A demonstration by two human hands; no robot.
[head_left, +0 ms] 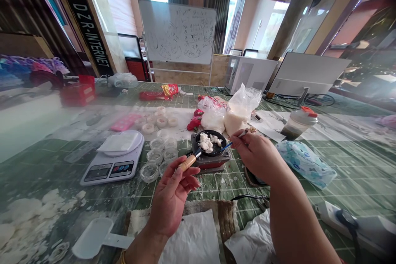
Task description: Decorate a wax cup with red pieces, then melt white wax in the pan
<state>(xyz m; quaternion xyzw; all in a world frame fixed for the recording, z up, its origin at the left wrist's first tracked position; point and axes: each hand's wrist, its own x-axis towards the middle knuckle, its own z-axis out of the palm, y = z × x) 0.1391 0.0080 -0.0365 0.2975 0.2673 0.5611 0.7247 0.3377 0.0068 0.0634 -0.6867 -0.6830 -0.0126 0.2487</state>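
Note:
My left hand [171, 196] pinches the wooden handle of a small black frying pan [223, 139] between thumb and fingers. White lumpy wax-like pieces [206, 142] lie in the pan, which sits on a small heater [213, 164] with a reddish body. In my right hand [252, 148], closed beside the pan, is a thin tool with a blue end [227, 146]; its tip reaches the pan's right rim. The tool's exact kind is not clear, as my fingers cover part of it. Just behind the pan stand plastic bags [236, 117] of white material.
A white kitchen scale [113, 169] and several clear small cups [154, 156] stand left. White crumbs [43, 210] and a white scoop [94, 235] lie front left. To the right are a shaker bottle [300, 121], a wipes pack [305, 163] and a power strip [331, 216]. Paper covers a cloth [229, 218] in front.

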